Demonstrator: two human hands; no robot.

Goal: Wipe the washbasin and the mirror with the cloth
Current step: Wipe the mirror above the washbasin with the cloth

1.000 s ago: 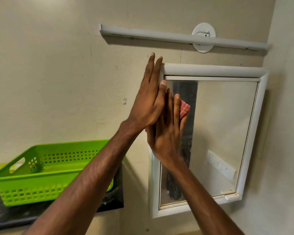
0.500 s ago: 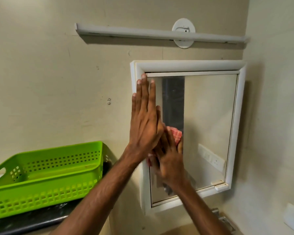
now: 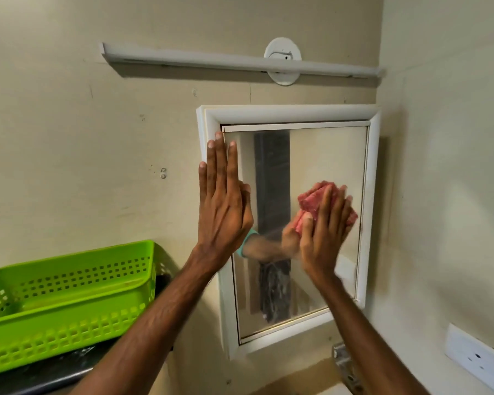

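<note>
Wiping the mirror (image 3: 320, 155), I'm pressing the cloth (image 3: 311, 202) under my flat right hand (image 3: 324, 232), open left hand (image 3: 223, 212) resting on the frame (image 3: 285, 114); lower glass likely next

Corner of a cream-painted room.
A white tube light (image 3: 211, 59) on a round base (image 3: 283, 51) runs along the back wall (image 3: 69, 138); a green perforated basket (image 3: 69, 317) sits on a dark ledge (image 3: 54, 370) at lower left; a white socket plate (image 3: 476, 357) is on the right wall (image 3: 445, 166).

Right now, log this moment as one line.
step: mirror wipe | right hand: presses red cloth on glass | left hand: flat on mirror's left edge
</note>
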